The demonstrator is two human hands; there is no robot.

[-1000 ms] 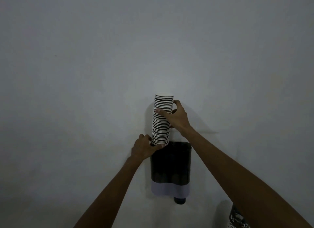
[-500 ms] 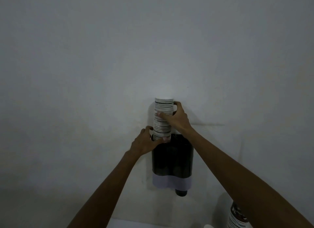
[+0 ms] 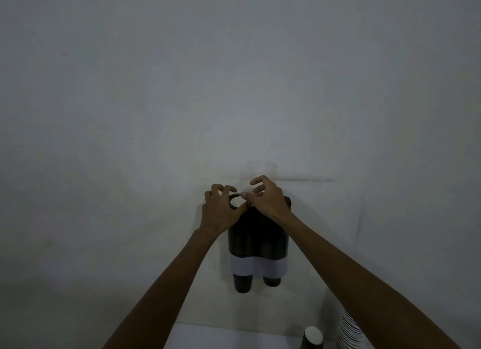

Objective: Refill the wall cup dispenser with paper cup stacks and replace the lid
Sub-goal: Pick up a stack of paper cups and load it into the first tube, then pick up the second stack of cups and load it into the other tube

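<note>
Dispenser [image 3: 256, 234] rim: we are hovering both hands, fingers [image 3: 256, 181] spread, holding nothing; spare stack [image 3: 348, 330] light, crushable, gripping mid-stack.

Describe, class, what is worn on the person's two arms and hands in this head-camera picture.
Nothing is worn that shows. The left hand and right hand have no gloves, and no rings, watch or bracelet can be made out in the dim light. Both forearms are uncovered to the picture's lower edge; no sleeves appear.
</note>
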